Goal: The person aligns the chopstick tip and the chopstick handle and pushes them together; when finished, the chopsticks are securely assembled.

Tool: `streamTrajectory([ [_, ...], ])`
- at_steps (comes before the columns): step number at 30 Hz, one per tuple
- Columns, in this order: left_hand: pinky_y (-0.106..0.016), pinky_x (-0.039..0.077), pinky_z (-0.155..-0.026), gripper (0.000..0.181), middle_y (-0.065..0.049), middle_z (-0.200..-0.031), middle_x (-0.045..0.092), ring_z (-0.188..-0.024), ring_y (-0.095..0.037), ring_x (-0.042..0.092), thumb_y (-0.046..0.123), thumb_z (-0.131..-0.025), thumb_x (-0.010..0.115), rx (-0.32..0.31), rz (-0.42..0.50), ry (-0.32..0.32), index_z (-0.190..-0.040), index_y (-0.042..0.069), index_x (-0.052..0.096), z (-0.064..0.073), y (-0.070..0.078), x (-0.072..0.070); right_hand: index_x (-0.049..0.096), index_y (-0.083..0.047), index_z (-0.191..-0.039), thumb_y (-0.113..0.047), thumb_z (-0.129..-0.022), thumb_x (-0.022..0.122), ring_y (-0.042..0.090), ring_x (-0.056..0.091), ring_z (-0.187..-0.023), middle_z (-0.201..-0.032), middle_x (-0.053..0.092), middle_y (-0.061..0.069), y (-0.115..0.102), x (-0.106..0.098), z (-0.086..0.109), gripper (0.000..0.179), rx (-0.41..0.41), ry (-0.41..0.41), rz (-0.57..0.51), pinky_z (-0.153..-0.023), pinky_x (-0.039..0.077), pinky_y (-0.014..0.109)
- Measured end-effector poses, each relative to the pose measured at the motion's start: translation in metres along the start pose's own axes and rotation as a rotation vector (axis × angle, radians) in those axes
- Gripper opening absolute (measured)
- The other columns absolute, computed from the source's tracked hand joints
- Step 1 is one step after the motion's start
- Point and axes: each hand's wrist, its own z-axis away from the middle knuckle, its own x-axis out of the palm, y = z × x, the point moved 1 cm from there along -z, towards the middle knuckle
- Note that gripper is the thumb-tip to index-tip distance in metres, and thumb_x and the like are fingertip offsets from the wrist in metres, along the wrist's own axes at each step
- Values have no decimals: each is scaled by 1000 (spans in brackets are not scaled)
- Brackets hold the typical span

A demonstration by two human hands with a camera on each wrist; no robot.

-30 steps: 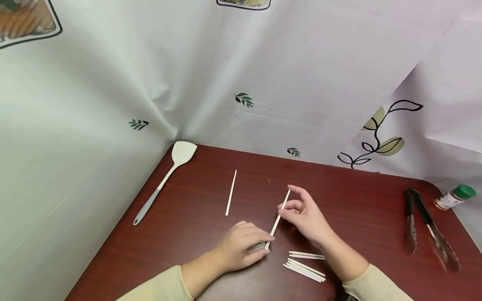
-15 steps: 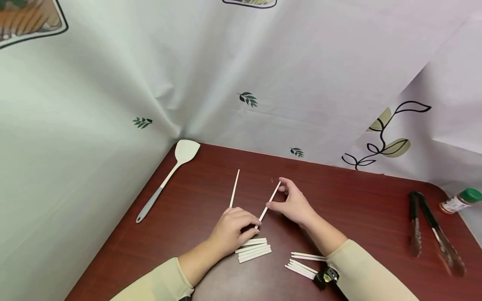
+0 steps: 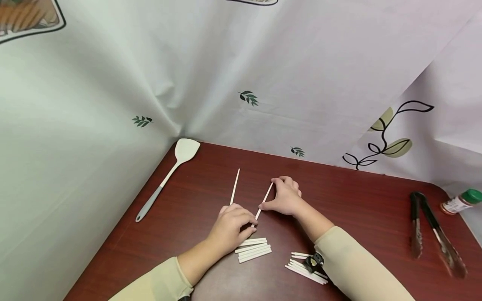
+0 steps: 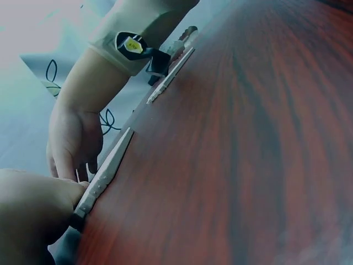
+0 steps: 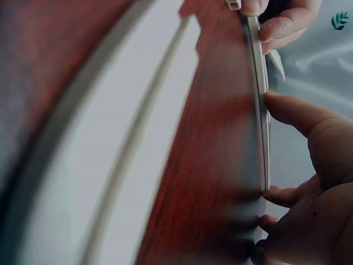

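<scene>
Near the middle of the table, a white chopstick (image 3: 266,195) slants away between both hands. My left hand (image 3: 230,228) holds its near end between thumb and forefinger. With my right hand (image 3: 285,198), I hold it farther along; the thumb touches its side and a fingertip meets the far tip, as the right wrist view shows on the chopstick (image 5: 262,83). A second chopstick (image 3: 235,186) lies to the left, its near end hidden behind the left hand. Several short white stick lengths (image 3: 255,253) sit beside the left hand, and another bunch (image 3: 303,274) lies partly under the right wrist camera.
A white spatula (image 3: 165,179) with a grey handle lies along the left edge of the table (image 3: 361,209). Black-handled tongs (image 3: 429,225) and a green-capped spice jar (image 3: 460,201) are at the right. Patterned white cloth (image 3: 226,117) hangs behind.
Both hands have moved left with the chopstick, toward the one lying there. The right hand has slid farther toward its tip. The stick lengths under the left hand have come into view.
</scene>
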Motion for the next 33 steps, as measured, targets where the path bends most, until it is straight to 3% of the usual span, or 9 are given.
streamTrajectory([
  [5, -38, 39, -80, 15, 16, -103, 76, -94, -10, 62, 24, -84, 91, -39, -87, -38, -97, 26, 85, 0, 4, -4, 49, -5, -158, -45, -76, 93, 55, 15, -153, -168, 22, 31, -4, 1, -4, 101, -4, -46, 21, -116, 22, 72],
  [16, -43, 43, -87, 11, 10, -109, 76, -105, -15, 63, 23, -85, 87, -18, -188, -34, -95, 24, 85, -2, 6, -8, 47, -16, -163, -46, -78, 94, 54, 6, -158, -172, 15, 28, -20, 3, -19, 102, 3, -121, 36, -121, 14, 70],
  [23, -44, 43, -87, 11, 10, -109, 77, -106, -15, 63, 21, -85, 87, -32, -174, -46, -95, 25, 84, -5, -8, -14, 47, -21, -163, -45, -79, 93, 53, 4, -158, -173, 13, 26, -31, 5, -32, 98, 4, -144, 47, -122, 12, 69],
  [33, -47, 45, -84, 12, 8, -100, 74, -102, -18, 63, 17, -81, 87, 18, -128, 15, -89, 22, 81, -5, -28, -15, 48, -31, -162, -49, -75, 93, 54, 0, -157, -174, 10, 24, -30, 20, -58, 100, 20, -160, 52, -121, 8, 72],
])
